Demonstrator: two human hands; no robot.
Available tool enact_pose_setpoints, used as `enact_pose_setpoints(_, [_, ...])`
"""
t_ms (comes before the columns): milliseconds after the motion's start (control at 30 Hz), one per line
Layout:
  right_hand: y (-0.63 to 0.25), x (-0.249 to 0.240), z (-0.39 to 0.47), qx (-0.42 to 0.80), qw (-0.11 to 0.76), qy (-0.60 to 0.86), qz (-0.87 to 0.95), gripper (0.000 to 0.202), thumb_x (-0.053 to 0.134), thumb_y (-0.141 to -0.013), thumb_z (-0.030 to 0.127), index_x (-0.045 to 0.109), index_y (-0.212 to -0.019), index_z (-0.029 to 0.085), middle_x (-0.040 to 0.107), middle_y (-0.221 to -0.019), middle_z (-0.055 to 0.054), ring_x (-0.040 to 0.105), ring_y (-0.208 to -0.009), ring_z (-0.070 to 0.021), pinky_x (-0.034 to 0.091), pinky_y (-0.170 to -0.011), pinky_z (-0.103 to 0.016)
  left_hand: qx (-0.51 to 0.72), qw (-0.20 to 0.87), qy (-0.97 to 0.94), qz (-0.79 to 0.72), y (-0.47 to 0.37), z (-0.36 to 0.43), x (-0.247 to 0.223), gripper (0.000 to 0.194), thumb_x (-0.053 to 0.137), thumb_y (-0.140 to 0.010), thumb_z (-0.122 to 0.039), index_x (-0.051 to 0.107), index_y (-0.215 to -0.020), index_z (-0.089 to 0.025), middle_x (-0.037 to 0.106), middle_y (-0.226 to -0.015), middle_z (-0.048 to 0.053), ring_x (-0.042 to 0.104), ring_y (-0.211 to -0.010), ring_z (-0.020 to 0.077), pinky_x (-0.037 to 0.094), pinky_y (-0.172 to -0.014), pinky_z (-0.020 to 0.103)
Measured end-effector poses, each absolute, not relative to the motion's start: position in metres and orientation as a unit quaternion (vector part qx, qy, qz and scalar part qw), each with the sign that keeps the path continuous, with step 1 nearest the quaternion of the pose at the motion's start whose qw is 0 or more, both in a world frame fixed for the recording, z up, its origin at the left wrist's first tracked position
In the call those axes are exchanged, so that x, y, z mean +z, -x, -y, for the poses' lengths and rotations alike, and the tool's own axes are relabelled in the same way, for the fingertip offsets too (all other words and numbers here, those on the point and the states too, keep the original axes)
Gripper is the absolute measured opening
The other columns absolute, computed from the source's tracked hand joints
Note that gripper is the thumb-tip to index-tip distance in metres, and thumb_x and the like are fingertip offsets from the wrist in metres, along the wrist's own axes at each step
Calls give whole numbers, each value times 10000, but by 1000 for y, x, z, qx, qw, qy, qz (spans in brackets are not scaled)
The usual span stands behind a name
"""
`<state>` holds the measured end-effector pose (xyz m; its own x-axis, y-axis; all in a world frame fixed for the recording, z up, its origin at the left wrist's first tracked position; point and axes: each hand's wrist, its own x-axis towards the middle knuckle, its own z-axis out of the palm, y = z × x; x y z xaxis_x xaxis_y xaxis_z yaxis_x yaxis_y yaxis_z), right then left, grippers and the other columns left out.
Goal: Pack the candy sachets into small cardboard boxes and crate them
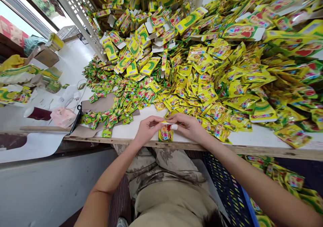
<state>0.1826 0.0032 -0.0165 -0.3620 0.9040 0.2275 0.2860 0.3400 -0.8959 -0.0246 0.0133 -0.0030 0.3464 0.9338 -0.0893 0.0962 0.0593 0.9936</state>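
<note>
Close to the table's front edge, my left hand (149, 128) pinches the upper edge of a small yellow-and-green candy pouch (166, 135) with a red print. My right hand (188, 126) grips the same edge from the other side, its fingers bent. A white wrap (174, 127) sits on one right-hand finger. Between the fingertips a pale strip of the pouch's edge shows; its inside is hidden. Small green wrapped candies (111, 119) lie left of my hands. Beyond and to the right, flat yellow pouches (204, 94) are heaped.
Yellow cartons (148, 65) with white flaps spill from a white plastic basket (78, 15) at the back. A black clip (77, 117), a pink bag (63, 116) and a dark red cup (37, 113) are at left. A blue crate (227, 186) with pouches stands below right.
</note>
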Motion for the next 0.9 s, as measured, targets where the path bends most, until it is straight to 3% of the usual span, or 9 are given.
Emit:
enact_pose_setpoints(233, [-174,-2,1,381,376,470,702,102,586,-826,266,650,-884,213,677,-853,-58,599,-732,-173,470,-694,-300,333,567,-598,-458,23,-18,6,274,716,-738,-346,663,-925,-152,698,-867,47,636,-752,125,518,-715,252])
enact_pose_setpoints(433, [-171,-4,-4,486,375,489,619,173,616,-805,356,650,-821,187,633,-692,-15,505,-588,-134,390,-541,-251,320,583,-579,-471,19,-25,14,266,739,-707,-370,692,-817,-133,680,-731,24,569,-598,92,470,-583,223])
enact_pose_setpoints(533, [-174,-9,-6,496,381,485,612,221,625,-802,398,673,-789,182,670,-737,-31,552,-636,-145,427,-586,-262,305,602,-568,-470,24,-28,15,274,747,-700,-388,708,-802,-136,713,-785,45,608,-657,122,510,-641,258])
enact_pose_setpoints(700, [-181,-12,-4,476,377,460,648,196,606,-824,343,716,-908,205,730,-915,-62,649,-819,-196,498,-759,-323,313,568,-618,-444,32,-26,5,246,729,-731,-374,728,-872,-173,727,-924,71,655,-860,178,530,-787,304])
enact_pose_setpoints(900, [-180,-13,2,446,402,430,674,165,575,-840,273,708,-928,234,729,-985,-76,665,-942,-218,505,-868,-381,339,539,-646,-422,30,-17,-5,173,705,-765,-331,693,-847,-179,702,-965,79,655,-918,178,534,-809,317])
